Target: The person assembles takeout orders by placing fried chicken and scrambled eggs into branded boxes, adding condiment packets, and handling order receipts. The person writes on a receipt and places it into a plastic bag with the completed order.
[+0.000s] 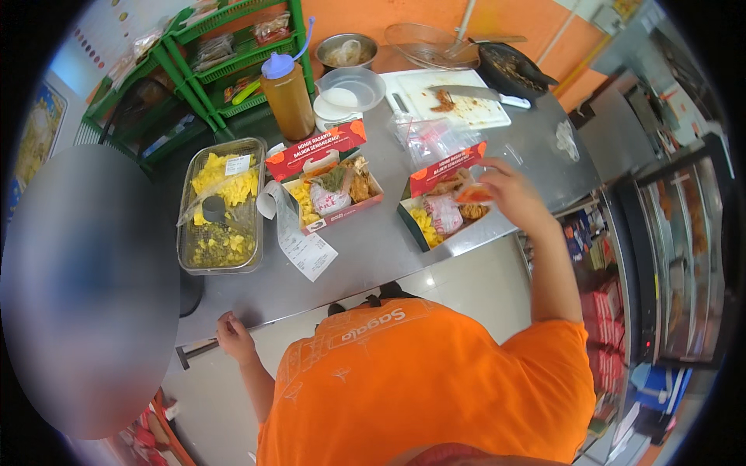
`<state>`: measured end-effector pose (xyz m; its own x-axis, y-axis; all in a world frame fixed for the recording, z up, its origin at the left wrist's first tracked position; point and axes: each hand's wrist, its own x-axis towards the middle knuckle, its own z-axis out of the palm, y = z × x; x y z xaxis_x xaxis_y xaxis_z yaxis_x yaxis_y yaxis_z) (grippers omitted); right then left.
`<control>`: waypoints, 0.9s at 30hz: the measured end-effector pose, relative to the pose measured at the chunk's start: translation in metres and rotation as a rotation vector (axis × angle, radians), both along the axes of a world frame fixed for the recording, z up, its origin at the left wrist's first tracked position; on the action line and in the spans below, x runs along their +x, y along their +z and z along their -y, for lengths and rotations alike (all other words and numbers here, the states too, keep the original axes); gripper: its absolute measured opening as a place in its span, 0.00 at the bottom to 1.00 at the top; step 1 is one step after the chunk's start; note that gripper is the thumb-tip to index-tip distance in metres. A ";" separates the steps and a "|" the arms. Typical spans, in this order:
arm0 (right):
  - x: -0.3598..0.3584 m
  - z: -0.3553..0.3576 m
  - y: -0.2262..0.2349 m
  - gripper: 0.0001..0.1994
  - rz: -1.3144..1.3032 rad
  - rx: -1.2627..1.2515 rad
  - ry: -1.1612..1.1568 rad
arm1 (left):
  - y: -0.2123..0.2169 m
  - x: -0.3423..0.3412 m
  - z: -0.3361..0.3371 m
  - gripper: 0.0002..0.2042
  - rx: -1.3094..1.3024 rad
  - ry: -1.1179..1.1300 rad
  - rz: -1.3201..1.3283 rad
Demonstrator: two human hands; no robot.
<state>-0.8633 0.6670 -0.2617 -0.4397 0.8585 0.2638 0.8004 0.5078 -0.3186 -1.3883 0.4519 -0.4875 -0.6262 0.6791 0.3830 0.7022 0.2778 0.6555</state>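
Right hand [509,192]: pinched on small orange-red packet [474,194], over open meal box [448,169]. Left hand [235,337]: loosely curled, apparently empty, by desk [361,252] edge.

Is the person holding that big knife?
No, the knife lies on the white cutting board, while the person's right hand is at an open food box.

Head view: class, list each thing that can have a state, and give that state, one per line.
Right hand: grip closed on a small red-orange item
Left hand: loosely curled
Left meal box: lid up, filled
Right meal box: lid up, filled
Clear tub: partly filled
Squeeze bottle: upright, cap on
Cutting board: soiled with scraps
Knife: lying flat on the board
Receipt: unrolled
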 end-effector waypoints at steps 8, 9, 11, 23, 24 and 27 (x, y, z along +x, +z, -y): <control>-0.064 -0.057 0.063 0.08 -0.108 0.160 0.548 | 0.018 0.141 -0.031 0.04 0.154 -0.208 0.036; -0.090 -0.070 0.052 0.08 -0.106 0.195 0.659 | 0.024 0.156 -0.034 0.04 0.138 -0.233 -0.020; -0.143 -0.091 0.028 0.07 0.079 0.262 0.740 | 0.033 0.182 -0.038 0.04 0.145 -0.254 -0.037; -0.234 -0.135 -0.036 0.14 0.729 0.082 0.752 | 0.006 0.250 0.049 0.04 0.020 0.183 0.253; -0.228 -0.133 -0.024 0.14 0.650 -0.143 0.767 | 0.008 0.253 0.050 0.03 0.005 0.190 0.254; -0.179 -0.127 0.022 0.17 0.345 -0.254 0.891 | 0.017 0.254 0.038 0.03 -0.014 0.150 0.211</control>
